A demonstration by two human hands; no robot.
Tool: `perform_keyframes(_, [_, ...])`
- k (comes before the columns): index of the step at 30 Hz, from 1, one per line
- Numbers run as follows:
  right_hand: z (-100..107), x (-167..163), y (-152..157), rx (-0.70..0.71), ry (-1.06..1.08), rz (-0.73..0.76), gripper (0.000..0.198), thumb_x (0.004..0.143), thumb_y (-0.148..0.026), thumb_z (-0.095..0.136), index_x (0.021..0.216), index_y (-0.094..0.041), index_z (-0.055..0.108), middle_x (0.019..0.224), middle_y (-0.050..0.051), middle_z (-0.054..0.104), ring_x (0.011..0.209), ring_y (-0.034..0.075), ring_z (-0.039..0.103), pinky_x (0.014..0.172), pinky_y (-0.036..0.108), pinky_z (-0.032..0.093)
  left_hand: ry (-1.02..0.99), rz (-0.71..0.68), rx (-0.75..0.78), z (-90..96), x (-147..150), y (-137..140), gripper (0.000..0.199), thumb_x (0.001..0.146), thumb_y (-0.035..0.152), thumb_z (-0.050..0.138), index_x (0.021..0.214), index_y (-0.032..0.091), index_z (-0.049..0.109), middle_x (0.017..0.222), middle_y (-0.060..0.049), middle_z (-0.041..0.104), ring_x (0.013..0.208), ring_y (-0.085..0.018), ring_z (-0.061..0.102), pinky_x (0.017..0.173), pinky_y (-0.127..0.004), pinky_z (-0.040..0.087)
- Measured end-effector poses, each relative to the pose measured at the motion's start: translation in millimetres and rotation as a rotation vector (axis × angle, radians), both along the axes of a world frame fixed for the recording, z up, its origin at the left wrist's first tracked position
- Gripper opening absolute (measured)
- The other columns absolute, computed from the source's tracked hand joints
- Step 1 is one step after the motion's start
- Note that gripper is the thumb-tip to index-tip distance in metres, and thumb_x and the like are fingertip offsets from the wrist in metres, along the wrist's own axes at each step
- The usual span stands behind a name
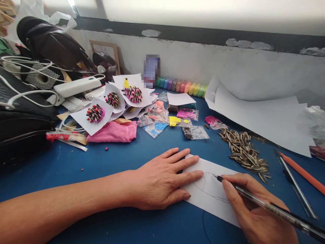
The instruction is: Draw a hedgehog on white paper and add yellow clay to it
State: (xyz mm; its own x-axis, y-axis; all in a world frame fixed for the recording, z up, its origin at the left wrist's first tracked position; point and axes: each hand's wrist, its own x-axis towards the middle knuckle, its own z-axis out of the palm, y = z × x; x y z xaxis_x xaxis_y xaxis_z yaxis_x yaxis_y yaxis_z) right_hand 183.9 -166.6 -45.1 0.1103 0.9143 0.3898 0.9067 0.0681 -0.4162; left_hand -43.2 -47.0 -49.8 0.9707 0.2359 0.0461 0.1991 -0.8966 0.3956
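My left hand lies flat with its fingers spread, the fingertips resting on the left end of a white sheet of paper. Between thumb and fingers, my right hand grips a black-and-clear pen. The pen's tip meets the sheet near a thin outline drawing of a long rounded shape with a curved line inside. Part of that outline is hidden beneath my right hand. A heap of striped sunflower seeds lies just beyond the paper.
Paper pieces carry seed-covered clay figures at back left, behind a pink cloth. Bags of coloured clay lie mid-table. Curled white sheets lean at the wall. A metal-bodied pen and an orange stick lie right. A black bag stands left.
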Motion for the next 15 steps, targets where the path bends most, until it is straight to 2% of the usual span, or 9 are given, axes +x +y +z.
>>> perform_keyframes(10, [0.5, -0.5, -0.7, -0.001, -0.005, 0.043, 0.009, 0.092, -0.032, 0.059, 0.088, -0.026, 0.063, 0.076, -0.003, 0.072, 0.064, 0.013, 0.070, 0.059, 0.020, 0.053, -0.020, 0.006, -0.009, -0.5, -0.2, -0.4, 0.055, 0.103, 0.048, 0.038, 0.153, 0.025, 0.035, 0.164, -0.006, 0.021, 0.152, -0.028, 0.015, 0.124, -0.049, 0.014])
perform_keyframes(15, [-0.3, -1.5, -0.3, -0.007, -0.004, 0.019, 0.008, 0.092, -0.030, 0.058, 0.087, -0.026, 0.062, 0.075, -0.004, 0.070, 0.063, 0.012, 0.069, 0.058, 0.019, 0.051, -0.023, 0.005, -0.007, -0.6, -0.1, -0.5, 0.056, 0.103, 0.048, 0.038, 0.153, 0.025, 0.035, 0.163, -0.007, 0.022, 0.152, -0.029, 0.015, 0.124, -0.049, 0.014])
